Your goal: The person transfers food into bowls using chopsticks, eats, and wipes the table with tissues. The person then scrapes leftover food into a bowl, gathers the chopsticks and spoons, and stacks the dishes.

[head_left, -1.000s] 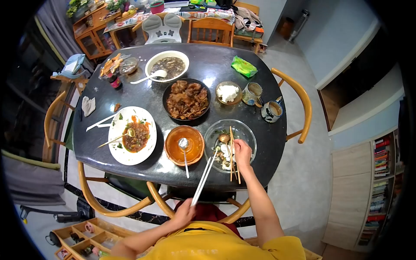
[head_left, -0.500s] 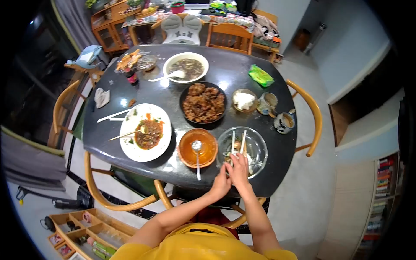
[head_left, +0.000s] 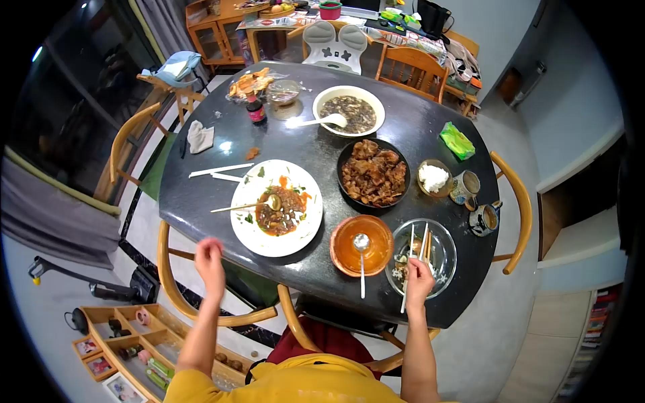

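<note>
My right hand is closed on a pair of white chopsticks over the near rim of a clear glass bowl, which holds some food scraps. My left hand is raised off the table's near left edge, below a large white plate. Its fingers are smeared by motion, and I see nothing in it. On the plate are a brown sauce with bits of greens and a wooden-handled spoon. Beside the glass bowl stands an orange-brown bowl with a white-handled spoon in it.
On the dark table are a pan of browned meat, a soup bowl, a rice bowl, two mugs, a green packet, a small bottle and more chopsticks. Wooden chairs surround it.
My left hand has left the right hand and swung left, away from the glass bowl. My right hand stays at the bowl with the chopsticks. The view has shifted left.
</note>
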A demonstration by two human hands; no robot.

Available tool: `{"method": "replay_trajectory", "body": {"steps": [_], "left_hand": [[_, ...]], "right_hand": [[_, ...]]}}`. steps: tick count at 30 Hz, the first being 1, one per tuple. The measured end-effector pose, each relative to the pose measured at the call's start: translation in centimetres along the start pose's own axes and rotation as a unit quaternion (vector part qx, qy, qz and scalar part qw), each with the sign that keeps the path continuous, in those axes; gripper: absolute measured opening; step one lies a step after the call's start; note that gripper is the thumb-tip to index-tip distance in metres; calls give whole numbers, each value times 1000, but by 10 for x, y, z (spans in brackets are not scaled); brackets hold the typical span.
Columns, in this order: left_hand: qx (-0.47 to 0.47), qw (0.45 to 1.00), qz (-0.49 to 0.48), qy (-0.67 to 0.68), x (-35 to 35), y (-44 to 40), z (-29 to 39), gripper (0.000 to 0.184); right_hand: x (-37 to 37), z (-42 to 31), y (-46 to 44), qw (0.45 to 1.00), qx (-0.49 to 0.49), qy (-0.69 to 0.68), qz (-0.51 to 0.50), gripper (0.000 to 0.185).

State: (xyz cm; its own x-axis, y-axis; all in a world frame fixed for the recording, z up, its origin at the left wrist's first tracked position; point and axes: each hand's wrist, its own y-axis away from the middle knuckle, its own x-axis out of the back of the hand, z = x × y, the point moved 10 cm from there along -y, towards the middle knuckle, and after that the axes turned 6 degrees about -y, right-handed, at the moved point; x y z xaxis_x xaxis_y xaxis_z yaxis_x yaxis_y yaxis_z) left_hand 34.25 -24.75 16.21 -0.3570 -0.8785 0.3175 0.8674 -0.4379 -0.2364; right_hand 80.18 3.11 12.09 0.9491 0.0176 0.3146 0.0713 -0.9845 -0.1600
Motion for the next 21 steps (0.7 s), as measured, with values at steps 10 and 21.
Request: {"method": "replay_trajectory", "body": {"steps": [10, 21], "left_hand": [[-149, 863, -248, -415, -98, -208, -105, 70], [-280, 734, -293, -545, -145, -210, -141, 14]], "right_hand": [[-9, -26, -6, 990, 36, 134, -9, 14], [1, -34, 6, 987, 11, 156, 23, 14]]}}
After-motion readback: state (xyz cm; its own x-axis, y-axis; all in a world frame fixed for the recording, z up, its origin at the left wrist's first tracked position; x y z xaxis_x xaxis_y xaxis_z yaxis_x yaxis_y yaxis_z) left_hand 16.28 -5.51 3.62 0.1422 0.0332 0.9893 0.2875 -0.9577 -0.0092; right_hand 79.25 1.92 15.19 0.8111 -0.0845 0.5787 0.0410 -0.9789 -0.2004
